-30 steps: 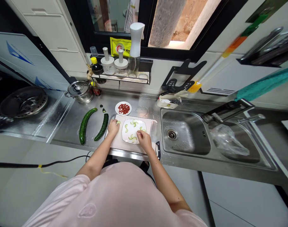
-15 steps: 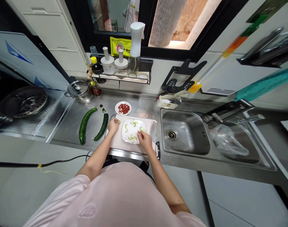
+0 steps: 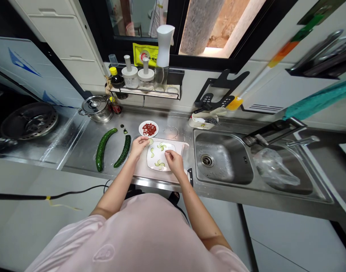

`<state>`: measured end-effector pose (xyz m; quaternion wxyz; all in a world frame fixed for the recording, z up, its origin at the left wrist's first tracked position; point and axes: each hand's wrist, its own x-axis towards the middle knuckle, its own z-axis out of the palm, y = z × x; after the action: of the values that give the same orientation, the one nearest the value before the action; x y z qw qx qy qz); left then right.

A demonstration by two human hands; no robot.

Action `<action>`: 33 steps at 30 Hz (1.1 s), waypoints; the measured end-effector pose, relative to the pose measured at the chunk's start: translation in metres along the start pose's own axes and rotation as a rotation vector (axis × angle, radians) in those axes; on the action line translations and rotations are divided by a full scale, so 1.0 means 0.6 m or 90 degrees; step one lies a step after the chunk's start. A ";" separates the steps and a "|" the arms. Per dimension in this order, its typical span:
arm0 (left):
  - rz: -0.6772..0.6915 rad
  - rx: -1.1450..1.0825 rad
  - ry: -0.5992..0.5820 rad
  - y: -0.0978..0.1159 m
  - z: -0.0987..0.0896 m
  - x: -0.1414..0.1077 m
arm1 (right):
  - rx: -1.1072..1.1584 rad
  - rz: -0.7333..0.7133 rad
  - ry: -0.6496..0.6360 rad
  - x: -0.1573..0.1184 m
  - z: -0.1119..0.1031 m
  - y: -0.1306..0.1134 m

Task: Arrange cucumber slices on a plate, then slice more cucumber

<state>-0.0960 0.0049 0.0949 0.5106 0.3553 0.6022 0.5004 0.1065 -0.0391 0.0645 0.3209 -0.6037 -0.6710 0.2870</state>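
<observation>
Pale cucumber slices (image 3: 161, 145), thin crescents, pinwheel clusters, white plate (image 3: 167, 165)

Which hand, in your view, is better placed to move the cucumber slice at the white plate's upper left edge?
Probably the left hand: its fingers are beside that slice, while the right hand is further off, over the plate.

Thin cucumber slices (image 3: 161, 145), fanned in pinwheel clusters, on a white plate (image 3: 169, 164), atop a cutting board (image 3: 141, 170)
</observation>
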 end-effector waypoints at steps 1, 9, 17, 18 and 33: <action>0.000 -0.014 -0.009 0.009 0.003 -0.008 | 0.009 -0.007 0.005 0.003 -0.003 -0.005; 0.040 -0.065 -0.058 0.052 0.022 -0.051 | 0.126 -0.032 0.066 0.033 -0.034 -0.059; 0.123 -0.068 -0.094 0.063 0.038 -0.074 | 0.211 -0.107 0.109 0.056 -0.068 -0.124; 0.130 -0.066 -0.097 0.064 0.040 -0.076 | 0.211 -0.114 0.104 0.056 -0.069 -0.128; 0.052 -0.124 -0.147 0.072 0.050 -0.090 | 0.235 -0.096 0.037 0.057 -0.069 -0.133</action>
<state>-0.0586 -0.0278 0.1511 0.5876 0.3833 0.4733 0.5328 0.0866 -0.0134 0.1550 0.4658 -0.4907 -0.6409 0.3625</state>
